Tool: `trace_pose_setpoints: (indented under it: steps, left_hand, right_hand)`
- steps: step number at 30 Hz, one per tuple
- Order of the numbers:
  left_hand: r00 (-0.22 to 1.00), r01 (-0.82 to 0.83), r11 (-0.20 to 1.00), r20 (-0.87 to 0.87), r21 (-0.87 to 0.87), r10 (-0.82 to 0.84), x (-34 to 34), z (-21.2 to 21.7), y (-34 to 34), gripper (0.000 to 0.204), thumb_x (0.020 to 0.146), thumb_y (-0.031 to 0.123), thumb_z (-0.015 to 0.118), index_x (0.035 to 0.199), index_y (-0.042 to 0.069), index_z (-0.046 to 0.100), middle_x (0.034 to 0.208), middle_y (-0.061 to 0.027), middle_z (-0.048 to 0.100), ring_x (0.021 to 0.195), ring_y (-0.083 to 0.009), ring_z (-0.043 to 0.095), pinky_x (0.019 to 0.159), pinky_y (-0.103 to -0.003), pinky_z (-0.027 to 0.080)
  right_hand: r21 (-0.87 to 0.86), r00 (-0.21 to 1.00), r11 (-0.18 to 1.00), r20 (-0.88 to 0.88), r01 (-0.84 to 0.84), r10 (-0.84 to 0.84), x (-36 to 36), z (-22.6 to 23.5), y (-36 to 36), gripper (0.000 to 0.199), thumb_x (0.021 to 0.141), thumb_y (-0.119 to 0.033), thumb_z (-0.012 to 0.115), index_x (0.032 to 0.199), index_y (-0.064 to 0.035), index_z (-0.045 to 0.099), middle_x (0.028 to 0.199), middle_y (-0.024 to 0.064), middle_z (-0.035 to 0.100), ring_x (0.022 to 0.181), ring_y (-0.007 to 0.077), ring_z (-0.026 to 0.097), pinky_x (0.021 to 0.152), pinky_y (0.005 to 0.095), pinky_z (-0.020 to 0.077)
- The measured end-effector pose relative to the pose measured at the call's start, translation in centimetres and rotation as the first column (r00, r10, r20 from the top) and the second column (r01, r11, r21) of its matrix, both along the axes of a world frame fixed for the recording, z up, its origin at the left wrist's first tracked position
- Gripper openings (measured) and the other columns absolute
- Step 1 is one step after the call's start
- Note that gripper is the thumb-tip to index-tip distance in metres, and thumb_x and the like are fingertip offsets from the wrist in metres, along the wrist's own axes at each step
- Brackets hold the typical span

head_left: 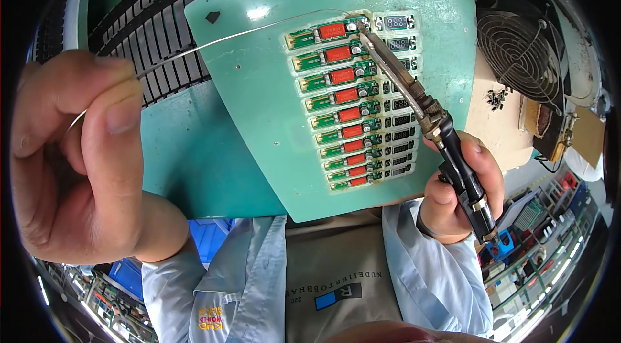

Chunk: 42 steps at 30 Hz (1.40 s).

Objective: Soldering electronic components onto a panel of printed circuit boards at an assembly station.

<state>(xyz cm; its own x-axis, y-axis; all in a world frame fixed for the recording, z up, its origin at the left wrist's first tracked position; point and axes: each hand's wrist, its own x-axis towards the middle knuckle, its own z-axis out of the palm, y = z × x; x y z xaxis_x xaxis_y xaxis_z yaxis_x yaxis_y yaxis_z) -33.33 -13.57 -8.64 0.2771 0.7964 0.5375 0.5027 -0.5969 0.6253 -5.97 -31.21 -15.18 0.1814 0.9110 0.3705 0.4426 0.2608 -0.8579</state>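
A length of thin solder wire (246, 28) is pinched between the thumb and forefinger of my left hand (97, 155), raised at the left. The wire curves across to the top circuit board (304, 39). My right hand (443, 210) is wrapped around the black handle of a soldering iron (446, 136). The iron's tip is at the right end of that top board, meeting the wire's end or very close to it. Several green boards with red block components sit in a column in a light green plate (252, 103), each beside a small digit display (396, 22).
At the upper right stands a black fan with a round wire guard (517, 52). Small black parts (497, 98) lie in a pile below it, near a brownish sponge (535, 116). A dark slatted conveyor (165, 26) runs behind the plate. A blue bin (213, 243) is at lower left.
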Motion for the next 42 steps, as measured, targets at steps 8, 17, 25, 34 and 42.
trace_pose_setpoints:
  steps: [8,17,25,34,42]
  left_hand:
    - [0.996,0.029,0.996,0.076,0.083,-0.035,-0.4,-0.4,0.2,0.012,0.079,-0.004,0.067,0.09,-0.007,0.072,0.084,-0.0165,0.07,0.073,-0.0203,0.063,0.075,-0.025,0.051]
    - [0.992,0.116,0.992,0.051,0.049,-0.119,-0.7,0.6,-0.5,0.013,0.078,-0.005,0.068,0.09,-0.007,0.071,0.083,-0.0168,0.069,0.073,-0.0209,0.063,0.074,-0.025,0.051]
    - [0.944,0.3,0.954,-0.143,0.0,-0.297,-0.7,1.5,0.1,0.014,0.078,-0.007,0.066,0.092,-0.007,0.068,0.083,-0.0172,0.066,0.069,-0.0194,0.057,0.068,-0.023,0.046]
    - [0.926,0.351,0.936,-0.137,-0.035,-0.353,-0.9,1.4,0.5,0.015,0.078,-0.008,0.066,0.092,-0.007,0.068,0.083,-0.0164,0.065,0.066,-0.0175,0.053,0.065,-0.023,0.042]
    - [0.932,0.339,0.94,-0.117,-0.046,-0.342,-0.8,1.2,0.5,0.014,0.079,-0.009,0.066,0.093,-0.008,0.068,0.083,-0.0166,0.065,0.066,-0.0177,0.052,0.065,-0.022,0.041]
  right_hand:
    - [0.191,0.995,0.98,-0.087,0.06,-0.044,-0.1,-1.3,0.1,0.053,0.084,-0.016,0.083,0.124,0.0083,0.06,0.097,0.0251,0.071,0.082,0.0325,0.071,0.074,0.0368,0.0588]
    - [0.216,0.998,0.975,-0.047,0.059,-0.05,0.1,-0.9,-0.8,0.051,0.084,-0.015,0.082,0.124,0.0082,0.06,0.094,0.024,0.071,0.081,0.0326,0.071,0.072,0.0367,0.0588]
    - [0.053,0.999,0.998,0.027,0.046,-0.047,-0.6,0.3,-1.8,0.047,0.083,-0.014,0.083,0.119,0.0078,0.063,0.094,0.023,0.071,0.08,0.032,0.072,0.072,0.0362,0.0591]
    - [0.009,0.996,0.998,0.068,0.058,-0.059,-0.8,0.5,-1.5,0.046,0.081,-0.014,0.085,0.116,0.0078,0.065,0.096,0.0221,0.072,0.08,0.0316,0.072,0.073,0.0364,0.0597]
    - [0.019,0.996,0.998,0.069,0.052,-0.053,-0.7,0.6,-1.3,0.046,0.08,-0.014,0.085,0.115,0.0079,0.065,0.098,0.0205,0.072,0.081,0.0314,0.072,0.074,0.0359,0.0597]
